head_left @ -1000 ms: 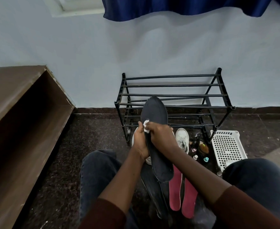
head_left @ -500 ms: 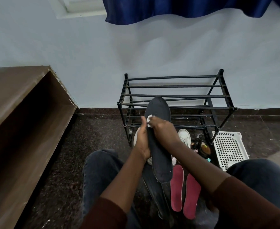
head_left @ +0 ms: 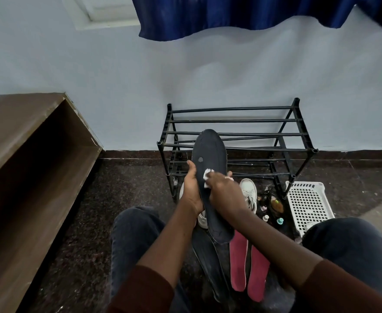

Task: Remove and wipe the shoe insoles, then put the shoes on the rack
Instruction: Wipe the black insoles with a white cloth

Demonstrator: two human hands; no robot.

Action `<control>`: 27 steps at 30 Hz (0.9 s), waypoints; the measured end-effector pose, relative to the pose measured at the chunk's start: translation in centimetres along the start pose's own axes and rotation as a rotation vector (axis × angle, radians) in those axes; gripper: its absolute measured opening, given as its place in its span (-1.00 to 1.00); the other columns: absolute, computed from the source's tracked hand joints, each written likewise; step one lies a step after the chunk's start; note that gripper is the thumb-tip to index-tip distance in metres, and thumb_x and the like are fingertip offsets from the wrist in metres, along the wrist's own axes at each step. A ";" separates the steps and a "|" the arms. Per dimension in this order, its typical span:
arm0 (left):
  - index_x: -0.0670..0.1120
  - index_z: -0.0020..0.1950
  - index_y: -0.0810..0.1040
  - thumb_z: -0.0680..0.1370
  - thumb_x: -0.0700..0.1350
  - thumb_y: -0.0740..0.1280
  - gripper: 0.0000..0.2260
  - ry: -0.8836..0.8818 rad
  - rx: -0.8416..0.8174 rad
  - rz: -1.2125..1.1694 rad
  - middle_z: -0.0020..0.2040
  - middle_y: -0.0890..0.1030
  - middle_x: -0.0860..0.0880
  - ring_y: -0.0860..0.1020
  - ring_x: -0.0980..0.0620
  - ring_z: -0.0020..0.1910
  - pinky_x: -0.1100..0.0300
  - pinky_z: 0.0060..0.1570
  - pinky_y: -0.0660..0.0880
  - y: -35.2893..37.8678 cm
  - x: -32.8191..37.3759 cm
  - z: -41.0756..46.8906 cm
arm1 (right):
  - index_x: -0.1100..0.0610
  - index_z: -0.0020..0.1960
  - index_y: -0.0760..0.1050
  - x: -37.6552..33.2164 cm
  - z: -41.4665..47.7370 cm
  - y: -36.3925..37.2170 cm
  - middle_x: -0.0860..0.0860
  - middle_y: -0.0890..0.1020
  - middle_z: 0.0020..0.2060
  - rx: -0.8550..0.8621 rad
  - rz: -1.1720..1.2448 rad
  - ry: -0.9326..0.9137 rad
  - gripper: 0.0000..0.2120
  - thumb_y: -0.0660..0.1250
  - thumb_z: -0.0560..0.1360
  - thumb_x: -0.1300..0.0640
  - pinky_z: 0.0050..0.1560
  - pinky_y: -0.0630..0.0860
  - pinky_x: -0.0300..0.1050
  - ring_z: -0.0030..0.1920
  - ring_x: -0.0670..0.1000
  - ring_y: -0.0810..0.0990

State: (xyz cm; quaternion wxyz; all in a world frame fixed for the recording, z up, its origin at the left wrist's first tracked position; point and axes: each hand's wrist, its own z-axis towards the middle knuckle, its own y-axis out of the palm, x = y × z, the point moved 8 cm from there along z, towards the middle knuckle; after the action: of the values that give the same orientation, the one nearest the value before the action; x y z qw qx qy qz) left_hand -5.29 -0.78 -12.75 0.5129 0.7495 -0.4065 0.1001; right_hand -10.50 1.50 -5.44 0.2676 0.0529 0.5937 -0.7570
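**Dark insole wiped in front of the shoe rack**

Head view: the black shoe rack [head_left: 235, 141] stands against the wall, its shelves bare. Just in front of it the left hand [head_left: 192, 188] grips the dark insole [head_left: 210, 177] by its left edge, fingers wrapped around it, toe end tilted up toward the rack. The right hand [head_left: 225, 190] presses a small white wipe [head_left: 208, 177] against the insole's face, fingers closed together on the wipe. A white shoe [head_left: 250, 195] lies on the floor at the rack's foot, partly hidden by the right hand. Two red insoles [head_left: 248, 267] lie side by side nearer the person than the rack. A white basket [head_left: 308, 204] sits beside the rack's right leg.
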 end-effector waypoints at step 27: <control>-0.05 -0.09 0.72 0.49 0.44 -0.04 -0.28 -0.022 0.030 0.251 -0.06 0.69 -0.13 0.68 -0.02 -0.10 0.08 -0.09 0.57 1.6 1.3 -2.2 | 0.29 -0.01 0.62 -1.7 2.0 -2.1 0.18 0.65 -0.01 -0.010 -0.181 -0.510 -0.68 0.17 0.35 0.32 -0.13 0.60 -0.10 0.00 0.12 0.65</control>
State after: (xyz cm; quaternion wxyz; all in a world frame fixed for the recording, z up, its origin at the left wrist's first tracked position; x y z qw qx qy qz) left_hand -5.01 0.24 -9.90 0.4806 0.7013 -0.5011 0.1614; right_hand -9.58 0.53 -2.36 0.3402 -0.1942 0.5129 -0.7638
